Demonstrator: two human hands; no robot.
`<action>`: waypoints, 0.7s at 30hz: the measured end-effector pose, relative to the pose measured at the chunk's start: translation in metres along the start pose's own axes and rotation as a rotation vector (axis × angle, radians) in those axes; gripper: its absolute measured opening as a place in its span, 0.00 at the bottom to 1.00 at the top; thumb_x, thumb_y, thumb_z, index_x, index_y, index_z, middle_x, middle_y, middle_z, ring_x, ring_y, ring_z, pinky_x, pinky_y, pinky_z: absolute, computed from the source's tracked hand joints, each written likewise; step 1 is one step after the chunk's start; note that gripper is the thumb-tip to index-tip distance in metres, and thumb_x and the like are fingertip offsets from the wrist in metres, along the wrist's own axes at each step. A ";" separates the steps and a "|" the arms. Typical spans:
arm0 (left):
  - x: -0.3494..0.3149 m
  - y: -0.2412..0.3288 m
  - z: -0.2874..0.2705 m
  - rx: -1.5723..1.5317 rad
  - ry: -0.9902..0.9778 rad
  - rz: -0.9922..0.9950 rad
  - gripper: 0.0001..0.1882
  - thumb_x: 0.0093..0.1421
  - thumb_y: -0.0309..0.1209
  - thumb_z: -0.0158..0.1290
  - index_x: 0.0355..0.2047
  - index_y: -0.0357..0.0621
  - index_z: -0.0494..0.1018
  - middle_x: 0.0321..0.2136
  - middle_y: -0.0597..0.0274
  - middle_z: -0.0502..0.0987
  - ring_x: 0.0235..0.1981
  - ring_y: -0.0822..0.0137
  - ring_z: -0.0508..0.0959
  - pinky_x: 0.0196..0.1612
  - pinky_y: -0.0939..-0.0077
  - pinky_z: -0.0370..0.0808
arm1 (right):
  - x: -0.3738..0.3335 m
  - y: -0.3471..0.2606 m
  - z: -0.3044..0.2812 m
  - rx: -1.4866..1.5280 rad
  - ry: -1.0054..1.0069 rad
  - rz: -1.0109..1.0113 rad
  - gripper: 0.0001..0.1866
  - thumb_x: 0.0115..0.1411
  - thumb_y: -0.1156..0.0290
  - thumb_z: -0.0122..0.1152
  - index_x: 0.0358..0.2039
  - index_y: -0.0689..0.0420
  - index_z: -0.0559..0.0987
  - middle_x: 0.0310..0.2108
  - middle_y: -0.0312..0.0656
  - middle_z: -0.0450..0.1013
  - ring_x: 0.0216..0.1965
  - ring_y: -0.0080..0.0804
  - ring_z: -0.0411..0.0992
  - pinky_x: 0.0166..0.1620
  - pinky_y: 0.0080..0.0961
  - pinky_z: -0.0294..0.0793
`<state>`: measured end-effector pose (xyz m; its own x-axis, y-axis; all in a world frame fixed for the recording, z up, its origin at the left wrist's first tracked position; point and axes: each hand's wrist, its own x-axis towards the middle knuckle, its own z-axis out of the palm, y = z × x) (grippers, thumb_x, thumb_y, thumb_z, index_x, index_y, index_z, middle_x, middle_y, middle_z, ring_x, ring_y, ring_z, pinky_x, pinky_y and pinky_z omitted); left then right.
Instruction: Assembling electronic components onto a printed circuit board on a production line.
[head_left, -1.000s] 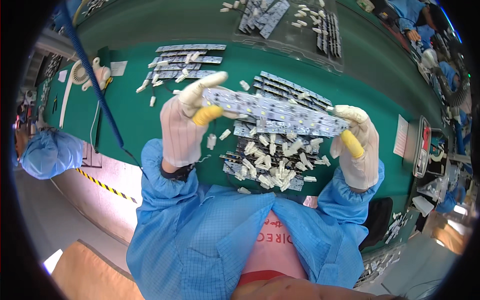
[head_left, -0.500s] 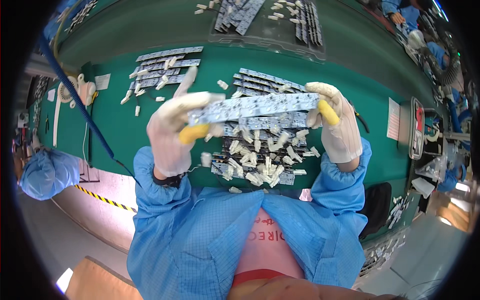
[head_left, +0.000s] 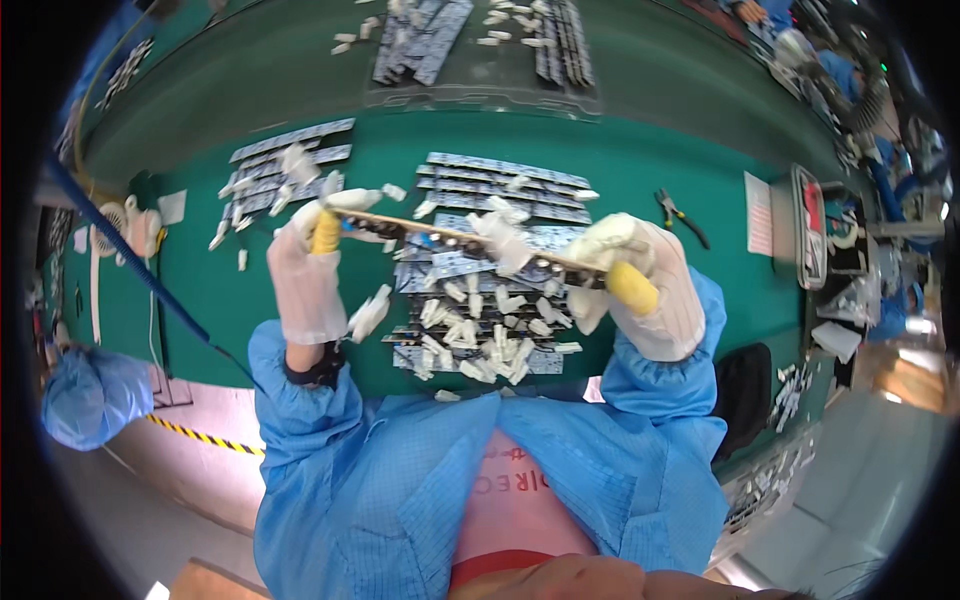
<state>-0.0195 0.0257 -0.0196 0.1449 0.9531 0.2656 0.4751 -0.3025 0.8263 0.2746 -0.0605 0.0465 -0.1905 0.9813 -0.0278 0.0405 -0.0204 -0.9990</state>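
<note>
Both of my hands wear white gloves with yellow finger cots. Between them, a long circuit board strip (head_left: 455,238) is held up edge-on, its left end higher than its right. My left hand (head_left: 312,250) pinches the left end, and my right hand (head_left: 632,280) grips the right end. White connectors dangle around the strip; one blurred connector (head_left: 368,314) hangs below my left hand. Under the held strip lies a pile of similar board strips (head_left: 505,175), with many white connectors (head_left: 480,345) heaped over its near part.
More board strips (head_left: 290,160) lie at the left of the green table (head_left: 400,140). A clear plastic tray (head_left: 480,97) with boards stands at the back. Pliers (head_left: 682,218) and a paper sheet (head_left: 759,213) lie right of my hands. A blue coiled hose (head_left: 130,255) crosses the left side.
The strip has turned from showing its face to edge-on, and its left end has risen. My left hand moved left. The whole scene has shifted left in view.
</note>
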 end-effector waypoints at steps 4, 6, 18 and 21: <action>0.000 0.011 0.003 -0.054 0.085 -0.081 0.20 0.67 0.38 0.39 0.46 0.36 0.74 0.30 0.60 0.80 0.32 0.72 0.78 0.38 0.80 0.70 | 0.009 0.000 -0.007 0.085 0.042 0.143 0.24 0.63 0.51 0.51 0.38 0.65 0.73 0.23 0.41 0.76 0.19 0.24 0.74 0.23 0.16 0.71; -0.002 0.012 0.004 -0.185 0.052 -0.094 0.23 0.68 0.42 0.38 0.47 0.35 0.73 0.28 0.59 0.80 0.31 0.72 0.78 0.38 0.81 0.70 | 0.010 0.011 -0.012 0.088 -0.001 0.063 0.26 0.63 0.50 0.50 0.37 0.66 0.72 0.22 0.42 0.75 0.17 0.24 0.73 0.20 0.15 0.69; -0.009 0.036 0.023 -0.938 0.058 -0.076 0.23 0.68 0.43 0.39 0.53 0.38 0.65 0.29 0.59 0.77 0.30 0.75 0.76 0.36 0.82 0.70 | 0.020 0.015 0.001 0.193 0.130 0.036 0.32 0.54 0.54 0.62 0.49 0.65 0.66 0.36 0.39 0.72 0.19 0.15 0.65 0.21 0.09 0.59; 0.010 -0.009 0.003 -0.581 -0.119 -0.160 0.17 0.67 0.37 0.43 0.51 0.40 0.65 0.31 0.61 0.77 0.24 0.80 0.71 0.34 0.88 0.67 | 0.019 0.009 0.002 0.139 0.127 0.050 0.33 0.51 0.59 0.65 0.52 0.63 0.65 0.36 0.41 0.70 0.23 0.18 0.66 0.25 0.12 0.64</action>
<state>-0.0194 0.0378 -0.0259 0.2231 0.9710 0.0860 -0.0474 -0.0773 0.9959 0.2696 -0.0419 0.0365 -0.0659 0.9945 -0.0816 -0.0903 -0.0874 -0.9921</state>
